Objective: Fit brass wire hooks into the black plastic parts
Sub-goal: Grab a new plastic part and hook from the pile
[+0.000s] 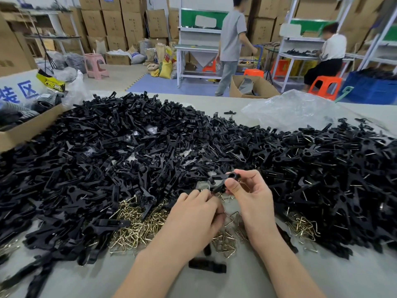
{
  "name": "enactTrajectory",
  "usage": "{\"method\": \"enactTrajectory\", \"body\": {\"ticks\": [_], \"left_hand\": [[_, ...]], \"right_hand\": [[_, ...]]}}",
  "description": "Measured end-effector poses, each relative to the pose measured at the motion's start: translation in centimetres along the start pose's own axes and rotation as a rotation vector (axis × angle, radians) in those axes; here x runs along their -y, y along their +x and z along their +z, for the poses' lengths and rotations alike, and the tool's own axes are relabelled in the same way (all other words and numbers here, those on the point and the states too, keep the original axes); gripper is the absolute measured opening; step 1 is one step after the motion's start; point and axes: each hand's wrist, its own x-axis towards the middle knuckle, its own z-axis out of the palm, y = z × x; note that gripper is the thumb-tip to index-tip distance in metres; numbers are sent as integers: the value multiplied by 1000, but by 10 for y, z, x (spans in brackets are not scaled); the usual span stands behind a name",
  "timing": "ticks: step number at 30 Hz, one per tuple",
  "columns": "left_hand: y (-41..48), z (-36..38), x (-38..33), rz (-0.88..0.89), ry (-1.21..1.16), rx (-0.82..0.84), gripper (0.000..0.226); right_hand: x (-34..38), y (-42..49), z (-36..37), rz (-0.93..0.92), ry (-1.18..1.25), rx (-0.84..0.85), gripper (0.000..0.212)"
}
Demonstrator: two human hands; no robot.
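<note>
Right fingers (233, 186) pinch forked black plastic part (222, 182), left fingers (205, 197) curled, hold unclear

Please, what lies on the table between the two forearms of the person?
In the head view, a loose black plastic part lies there on the grey table, and brass wire hooks are scattered just beyond it.

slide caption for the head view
The right hand holds a black part; the left hand is over the brass hooks.
</note>
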Motion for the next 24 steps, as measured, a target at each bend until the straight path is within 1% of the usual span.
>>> {"method": "enactTrajectory", "body": {"ticks": [4,9,13,17,21,24], "left_hand": [[-1,-3,3,6,-67,-53,20],[-2,-7,4,29,-172,-136,14],[-4,-12,2,22,-255,-218,11],[-5,-13,-1,-55,-455,-272,14],[0,-14,0,-189,-626,-385,18],[0,-14,2,-222,-716,-406,15]], "right_hand": [[-2,-1,3,-56,-107,7,29],[0,1,3,-73,-130,-34,29],[1,1,4,-55,-100,-29,28],[4,0,3,-57,-90,-32,26],[3,1,-1,-67,-82,-40,26],[2,2,-2,-63,-68,-52,25]]}}
